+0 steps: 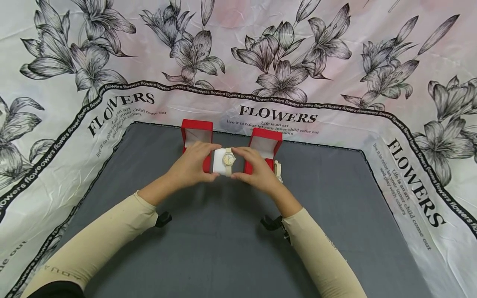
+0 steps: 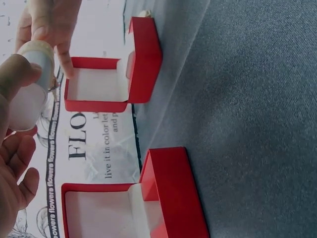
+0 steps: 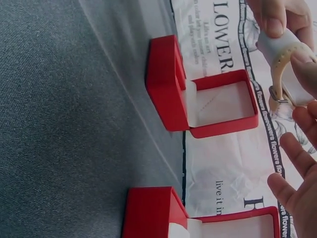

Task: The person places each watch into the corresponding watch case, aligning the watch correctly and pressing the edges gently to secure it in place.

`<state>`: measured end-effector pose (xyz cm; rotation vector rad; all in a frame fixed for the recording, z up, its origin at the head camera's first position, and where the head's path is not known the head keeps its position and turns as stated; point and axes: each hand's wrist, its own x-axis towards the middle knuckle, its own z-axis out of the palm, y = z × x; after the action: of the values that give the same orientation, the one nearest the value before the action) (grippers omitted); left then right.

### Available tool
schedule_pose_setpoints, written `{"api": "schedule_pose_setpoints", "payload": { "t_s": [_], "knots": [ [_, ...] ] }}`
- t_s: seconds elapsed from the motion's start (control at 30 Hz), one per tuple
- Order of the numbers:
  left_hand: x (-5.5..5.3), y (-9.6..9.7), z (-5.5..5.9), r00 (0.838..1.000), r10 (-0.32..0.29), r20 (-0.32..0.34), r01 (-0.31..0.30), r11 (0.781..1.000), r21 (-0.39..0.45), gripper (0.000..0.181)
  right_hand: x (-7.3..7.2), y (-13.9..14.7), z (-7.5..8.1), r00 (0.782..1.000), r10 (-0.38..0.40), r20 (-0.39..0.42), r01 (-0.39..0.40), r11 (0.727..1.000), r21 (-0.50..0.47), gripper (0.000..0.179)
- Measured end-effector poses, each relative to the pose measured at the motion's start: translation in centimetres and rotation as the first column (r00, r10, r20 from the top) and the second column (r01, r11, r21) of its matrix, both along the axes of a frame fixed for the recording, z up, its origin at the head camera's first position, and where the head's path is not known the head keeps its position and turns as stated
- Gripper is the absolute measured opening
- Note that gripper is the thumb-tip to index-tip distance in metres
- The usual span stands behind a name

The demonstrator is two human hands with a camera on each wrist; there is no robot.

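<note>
A wristwatch (image 1: 229, 159) with a cream strap and a light round dial is wrapped around a white watch cushion (image 1: 218, 161). My left hand (image 1: 191, 165) grips the cushion's left end between thumb and fingers. From the other side my right hand (image 1: 257, 169) pinches the watch at its strap (image 3: 281, 67), with the thumb on it. The strap's buckle (image 3: 279, 95) shows in the right wrist view. Both hands hold the cushion raised in front of two open red boxes, the left box (image 1: 196, 125) and the right box (image 1: 266, 134).
Another cream-strapped watch (image 1: 277, 170) lies on the grey cloth (image 1: 223, 248) just right of the right box, partly behind my right hand. A white piece (image 3: 178, 231) sits inside the right box. The cloth's flowered white border (image 1: 208, 105) runs behind the boxes.
</note>
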<state>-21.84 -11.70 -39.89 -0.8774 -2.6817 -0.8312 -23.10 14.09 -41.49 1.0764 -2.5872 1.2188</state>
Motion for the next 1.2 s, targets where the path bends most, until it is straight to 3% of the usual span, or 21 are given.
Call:
{"api": "schedule_pose_setpoints", "payload": {
  "t_s": [0.4,0.8,1.2],
  "knots": [
    [0.13,0.21,0.12,1.0,-0.016,-0.009,0.016,1.0,0.015,0.076,-0.35,-0.15,-0.45,1.0,-0.002,-0.019,0.001,0.999,-0.038,0.078],
    [0.6,0.09,0.08,0.998,-0.059,-0.004,0.059,0.998,0.032,0.075,-0.29,-0.32,-0.59,0.996,0.06,-0.067,-0.064,0.996,-0.07,0.075],
    [0.66,0.38,0.54,0.996,-0.085,-0.032,0.085,0.996,0.006,0.073,-0.9,-0.58,-0.56,0.979,0.089,-0.186,-0.093,0.995,-0.018,0.073]
  ]
}}
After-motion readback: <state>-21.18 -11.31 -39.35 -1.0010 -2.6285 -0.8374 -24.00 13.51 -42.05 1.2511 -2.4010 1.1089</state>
